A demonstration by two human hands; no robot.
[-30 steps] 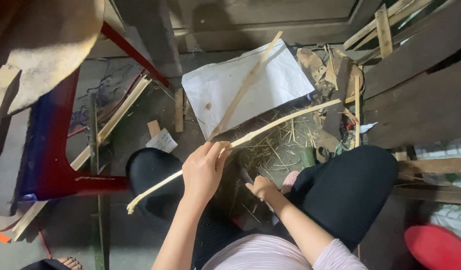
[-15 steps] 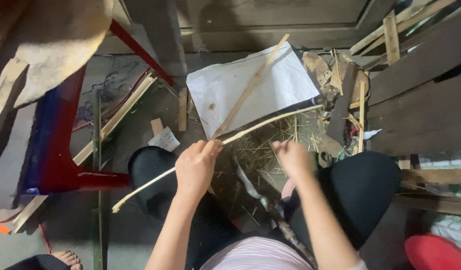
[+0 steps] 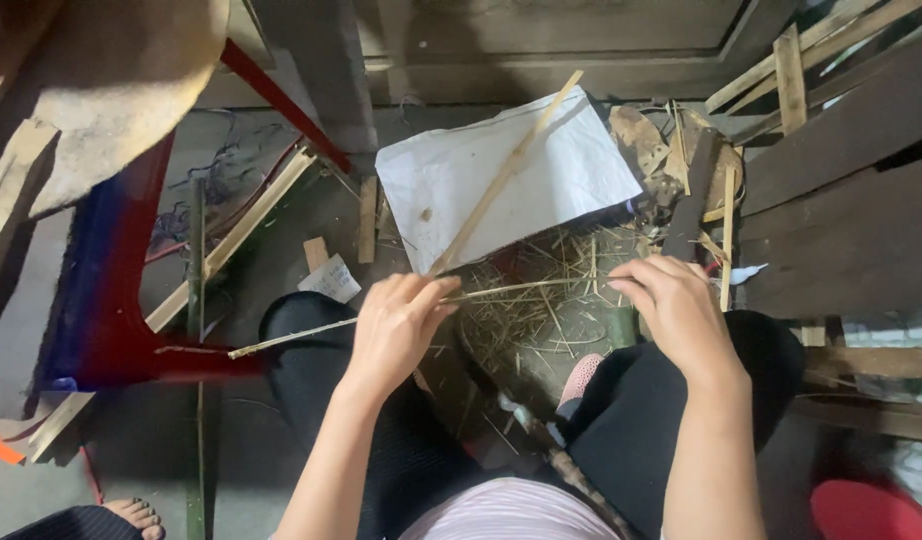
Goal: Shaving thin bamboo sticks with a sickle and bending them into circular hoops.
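Your left hand [image 3: 396, 325] pinched the thin strip [image 3: 381, 318], its long axis running left to right across your knees toward your curled, seemingly empty right hand [image 3: 676, 310].

Bare floor shows only left of the person's left knee [image 3: 311, 350], a narrow dark patch. It is hemmed by the red-and-blue plastic stool [image 3: 101, 300] and by long wooden slats [image 3: 236, 235] lying slantwise against the stool.

Between the knees, a heap of bamboo shavings [image 3: 541, 310] covers the ground; a knife [image 3: 541, 445] lies there near the lap.

Ahead, a white sheet [image 3: 501, 170] lies flat with one slat across it, low enough to pass over.

Right side is closed off: dark planks [image 3: 841, 230] stacked close beside the right knee [image 3: 761, 350], with upright sticks [image 3: 726, 235] at their edge.

Far ahead, a post [image 3: 326, 70] and wall block passage.

A thin bamboo strip [image 3: 311, 335] spans the space between left hand [image 3: 396, 325] and right hand [image 3: 676, 310].
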